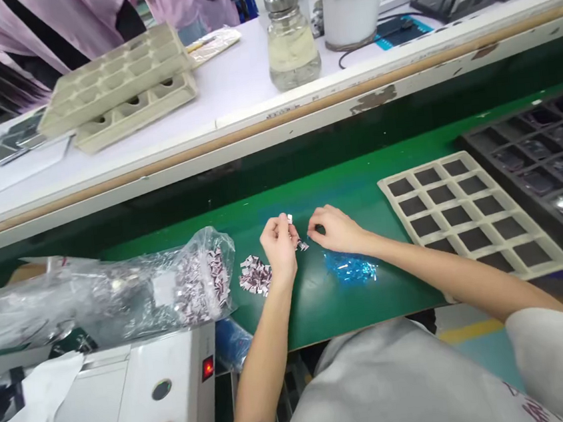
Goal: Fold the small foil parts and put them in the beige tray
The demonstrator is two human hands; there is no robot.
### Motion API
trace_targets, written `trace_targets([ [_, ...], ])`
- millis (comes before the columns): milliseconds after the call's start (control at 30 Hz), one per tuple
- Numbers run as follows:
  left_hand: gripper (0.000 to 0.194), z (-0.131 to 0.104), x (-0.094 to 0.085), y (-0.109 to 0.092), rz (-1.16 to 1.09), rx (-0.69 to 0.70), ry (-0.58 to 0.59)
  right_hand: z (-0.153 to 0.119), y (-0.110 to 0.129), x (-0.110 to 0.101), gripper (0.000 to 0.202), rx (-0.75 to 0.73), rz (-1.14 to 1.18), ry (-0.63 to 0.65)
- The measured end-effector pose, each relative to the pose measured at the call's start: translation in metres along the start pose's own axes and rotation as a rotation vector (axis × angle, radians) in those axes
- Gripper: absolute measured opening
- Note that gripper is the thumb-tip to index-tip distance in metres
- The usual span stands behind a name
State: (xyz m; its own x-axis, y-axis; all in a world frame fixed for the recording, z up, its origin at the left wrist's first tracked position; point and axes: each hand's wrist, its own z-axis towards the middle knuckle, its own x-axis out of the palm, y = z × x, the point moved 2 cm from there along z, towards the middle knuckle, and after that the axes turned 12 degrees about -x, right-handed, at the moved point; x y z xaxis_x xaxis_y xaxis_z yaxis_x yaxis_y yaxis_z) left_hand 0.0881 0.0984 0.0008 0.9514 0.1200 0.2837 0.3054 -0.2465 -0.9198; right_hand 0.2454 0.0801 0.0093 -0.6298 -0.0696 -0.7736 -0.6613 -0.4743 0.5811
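Across the green worktop (316,308), one clear bag (200,290) and one pile of silver-and-dark pieces (255,275) are placed side by side. One small, silvery piece (290,219) is pinched in the grip of the left hand (279,241). The right hand (332,229) is curled; its closure cannot be told. One shiny blue heap (352,269) and one beige tray (489,231) follow.

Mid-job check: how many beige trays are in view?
3: an upper tray and a lower tray, stacked on the white counter, and a third tray on the green bench. Others may be hidden.
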Motion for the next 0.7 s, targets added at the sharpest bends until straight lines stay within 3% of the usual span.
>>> trace_targets([
  [133, 0.041, 0.003, -0.003, -0.007, -0.134, -0.137, 0.083, 0.002, 0.001, 0.001, 0.016, -0.011, -0.222, 0.112],
  [400, 0.033, 0.005, -0.012, -0.031, -0.364, -0.198, 0.199, 0.033, 0.007, 0.013, 0.032, -0.064, -0.109, 0.216],
  [700, 0.048, 0.006, -0.013, -0.032, -0.410, -0.261, 0.152, 0.024, 0.001, 0.018, 0.031, -0.165, -0.092, 0.184],
])
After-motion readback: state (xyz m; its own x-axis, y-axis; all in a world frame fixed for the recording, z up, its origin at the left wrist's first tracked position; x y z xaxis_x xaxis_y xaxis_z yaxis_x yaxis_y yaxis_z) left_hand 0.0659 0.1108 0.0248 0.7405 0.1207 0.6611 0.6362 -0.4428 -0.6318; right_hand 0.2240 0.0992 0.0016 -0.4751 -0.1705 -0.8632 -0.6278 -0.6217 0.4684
